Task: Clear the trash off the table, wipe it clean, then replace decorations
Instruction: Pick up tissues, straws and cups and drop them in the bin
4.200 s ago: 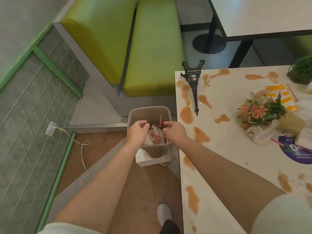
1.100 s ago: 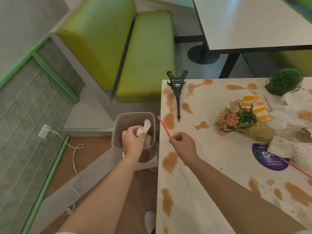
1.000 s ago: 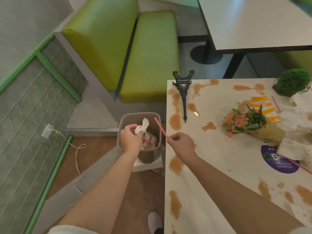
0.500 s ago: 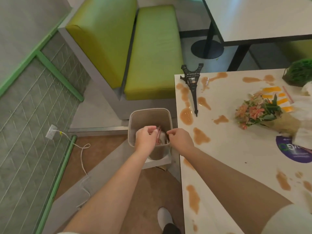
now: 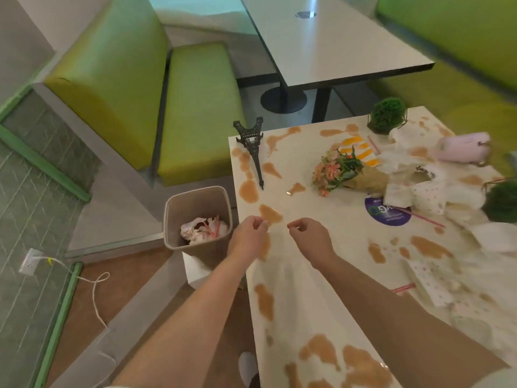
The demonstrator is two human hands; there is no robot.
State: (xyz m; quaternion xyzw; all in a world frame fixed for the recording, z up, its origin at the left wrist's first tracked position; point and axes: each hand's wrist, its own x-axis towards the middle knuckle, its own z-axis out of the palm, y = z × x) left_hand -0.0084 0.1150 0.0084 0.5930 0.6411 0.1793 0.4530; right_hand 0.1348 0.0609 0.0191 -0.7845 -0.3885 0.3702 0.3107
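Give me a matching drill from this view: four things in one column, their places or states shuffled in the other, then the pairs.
Things:
1. tower model
2. bin
3. bouquet
4. pink cup

Places or states:
A. on the floor beside the table, crumpled paper and straws inside
B. lying on its side near the table's far right edge
C. lying flat along the table's left edge, tip toward the person
D. lying mid-table, wrapped in brown paper

Pairs: 1-C, 2-A, 3-D, 4-B
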